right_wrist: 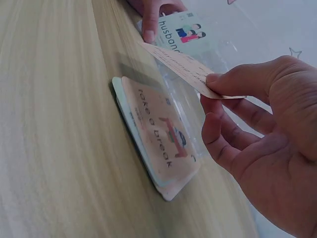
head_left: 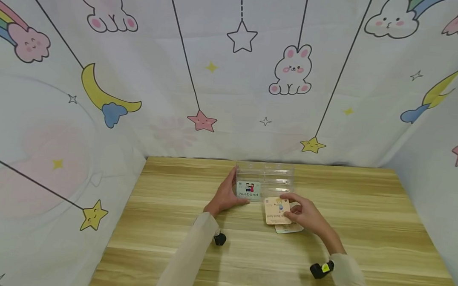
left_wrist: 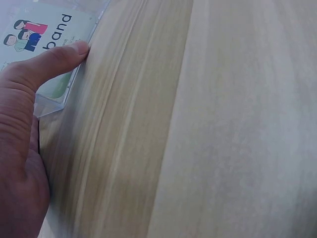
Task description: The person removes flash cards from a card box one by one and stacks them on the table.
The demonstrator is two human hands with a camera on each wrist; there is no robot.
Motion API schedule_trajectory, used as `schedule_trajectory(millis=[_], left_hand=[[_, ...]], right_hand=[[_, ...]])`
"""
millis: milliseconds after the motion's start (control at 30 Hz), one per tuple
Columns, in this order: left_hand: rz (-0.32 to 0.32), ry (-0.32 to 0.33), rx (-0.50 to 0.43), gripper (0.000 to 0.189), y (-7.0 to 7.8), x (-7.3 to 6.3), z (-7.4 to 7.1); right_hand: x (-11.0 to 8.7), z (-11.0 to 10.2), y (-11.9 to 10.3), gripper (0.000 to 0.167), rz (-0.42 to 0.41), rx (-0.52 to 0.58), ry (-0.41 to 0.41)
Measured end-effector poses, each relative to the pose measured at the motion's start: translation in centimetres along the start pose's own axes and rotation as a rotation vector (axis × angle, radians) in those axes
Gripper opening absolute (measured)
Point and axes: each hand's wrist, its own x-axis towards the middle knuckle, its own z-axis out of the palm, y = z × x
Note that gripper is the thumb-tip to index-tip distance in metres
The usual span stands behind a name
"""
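Observation:
A clear plastic card holder (head_left: 278, 172) with tiered slots lies at the back of the table. In its front left slot sits a pale green "husband" card (head_left: 248, 189). My left hand (head_left: 226, 193) grips the holder's left side, the thumb across its front edge, as the left wrist view also shows. My right hand (head_left: 306, 212) pinches a peach card (head_left: 275, 210) with a child's picture between thumb and fingers, raised near the holder's front right. Beneath it, a small stack of cards (right_wrist: 153, 131) lies on the table, a peach "take a break" card on top.
The wood-grain table (head_left: 164, 225) ends at a white cloth backdrop (head_left: 231, 87) printed with stars, rabbits and clouds. Similar cloth hangs at the left and right sides. Black wrist cameras (head_left: 220, 238) are strapped to both sleeves.

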Motion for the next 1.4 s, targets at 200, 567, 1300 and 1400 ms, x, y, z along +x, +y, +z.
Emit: schedule_trajectory(millis=[200,567,1300,1400], left_hand=[[0.008,-0.002,-0.006,0.137,0.1,0.0,-0.1],[0.009,0.003,-0.006,0.138,0.1,-0.2,0.0],[0.019,0.001,0.006,0.136,0.1,0.0,0.0],[0.020,0.002,0.001,0.136,0.1,0.0,0.0]], right_hand=[[-0.7,-0.2,0.6,0.049,0.041,0.032,0.006],[-1.5,-0.3,1.5,0.052,0.080,0.000,0.087],[-1.5,0.2,3.2,0.049,0.119,-0.102,0.119],[-1.5,0.3,3.3,0.048,0.107,-0.132,0.128]])
